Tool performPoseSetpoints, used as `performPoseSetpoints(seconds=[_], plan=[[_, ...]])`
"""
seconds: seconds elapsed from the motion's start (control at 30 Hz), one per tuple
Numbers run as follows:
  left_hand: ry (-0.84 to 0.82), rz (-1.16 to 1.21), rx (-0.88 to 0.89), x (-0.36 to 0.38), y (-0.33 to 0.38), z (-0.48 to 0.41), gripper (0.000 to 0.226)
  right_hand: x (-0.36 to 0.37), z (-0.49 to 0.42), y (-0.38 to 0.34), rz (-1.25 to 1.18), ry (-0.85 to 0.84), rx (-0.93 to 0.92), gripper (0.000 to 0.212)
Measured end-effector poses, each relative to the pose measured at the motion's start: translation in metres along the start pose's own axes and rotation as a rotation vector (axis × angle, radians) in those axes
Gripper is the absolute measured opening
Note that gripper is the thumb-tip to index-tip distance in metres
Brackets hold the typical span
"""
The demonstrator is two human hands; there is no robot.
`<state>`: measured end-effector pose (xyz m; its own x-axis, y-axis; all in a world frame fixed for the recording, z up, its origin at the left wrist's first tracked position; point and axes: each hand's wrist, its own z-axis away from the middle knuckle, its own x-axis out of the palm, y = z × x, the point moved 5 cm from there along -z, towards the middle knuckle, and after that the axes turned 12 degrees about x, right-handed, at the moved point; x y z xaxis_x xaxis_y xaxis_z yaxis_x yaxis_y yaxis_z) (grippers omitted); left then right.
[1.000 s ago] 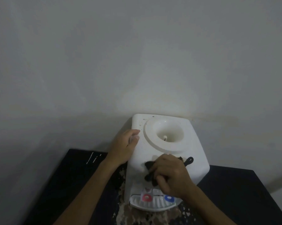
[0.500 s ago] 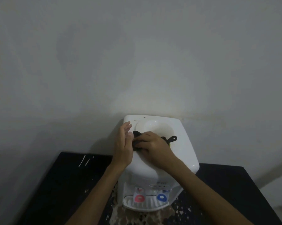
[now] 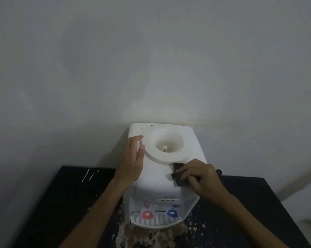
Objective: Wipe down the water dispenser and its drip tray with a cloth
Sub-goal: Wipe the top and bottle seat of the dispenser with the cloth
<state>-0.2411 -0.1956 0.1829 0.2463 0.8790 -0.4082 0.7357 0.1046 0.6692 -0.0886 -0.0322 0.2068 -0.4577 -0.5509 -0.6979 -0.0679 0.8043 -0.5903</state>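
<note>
A white tabletop water dispenser (image 3: 156, 179) stands against the wall, its round bottle well (image 3: 166, 144) uncovered. My right hand (image 3: 203, 178) grips a dark cloth (image 3: 179, 175) and presses it on the dispenser's top near the front right corner. My left hand (image 3: 133, 158) rests with straight fingers against the dispenser's upper left side. Below, the white drip tray (image 3: 155, 221) sits under a red tap (image 3: 147, 214) and a blue tap (image 3: 172, 213).
The dispenser stands on a dark table (image 3: 61, 203) with worn, flaking patches (image 3: 151, 237) in front of the tray. A plain grey wall (image 3: 151, 68) is right behind it. The table's right edge (image 3: 276, 197) is near a lighter floor area.
My right hand carried the cloth from the left of the well, beside my left hand, to the front right corner of the top. My left hand stayed on the left side.
</note>
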Motion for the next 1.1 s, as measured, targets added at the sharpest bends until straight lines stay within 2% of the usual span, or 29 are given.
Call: performPoseSetpoints(seconds=[0.07, 0.17, 0.27, 0.4, 0.53, 0.77, 0.83, 0.93, 1.0, 1.03, 1.1], plan=[[-0.005, -0.016, 0.009, 0.001, 0.000, 0.002, 0.041, -0.004, -0.005, -0.001, -0.047, 0.100, 0.058, 0.023], [0.007, -0.017, 0.017, 0.000, 0.000, 0.004, 0.042, 0.005, -0.015, -0.017, -0.038, 0.199, 0.048, 0.028], [0.043, 0.051, 0.002, -0.001, 0.002, 0.004, 0.044, 0.038, -0.036, -0.042, 0.042, 0.092, -0.047, 0.029], [0.067, 0.081, -0.037, -0.005, -0.002, 0.007, 0.055, 0.073, -0.052, -0.053, 0.239, -0.041, -0.231, 0.016], [0.015, 0.022, -0.036, -0.002, -0.001, 0.006, 0.047, 0.058, -0.037, -0.040, 0.190, -0.052, -0.283, 0.015], [-0.008, -0.015, -0.011, -0.001, 0.001, 0.005, 0.045, 0.025, -0.008, -0.010, 0.128, 0.062, -0.127, 0.020], [-0.005, -0.016, -0.005, -0.002, 0.001, 0.005, 0.046, 0.013, -0.001, 0.002, 0.125, 0.123, -0.015, 0.020], [0.000, -0.026, 0.000, -0.002, 0.001, 0.007, 0.052, -0.010, -0.001, 0.017, 0.073, 0.292, 0.255, 0.024], [-0.003, -0.028, -0.001, -0.001, 0.002, 0.007, 0.048, -0.022, -0.007, 0.018, 0.029, 0.419, 0.324, 0.022], [-0.004, -0.027, -0.004, -0.001, 0.002, 0.007, 0.045, -0.022, -0.011, 0.015, 0.027, 0.435, 0.326, 0.021], [-0.004, -0.023, -0.009, -0.001, 0.002, 0.007, 0.041, -0.012, -0.024, 0.007, 0.069, 0.350, 0.340, 0.022]])
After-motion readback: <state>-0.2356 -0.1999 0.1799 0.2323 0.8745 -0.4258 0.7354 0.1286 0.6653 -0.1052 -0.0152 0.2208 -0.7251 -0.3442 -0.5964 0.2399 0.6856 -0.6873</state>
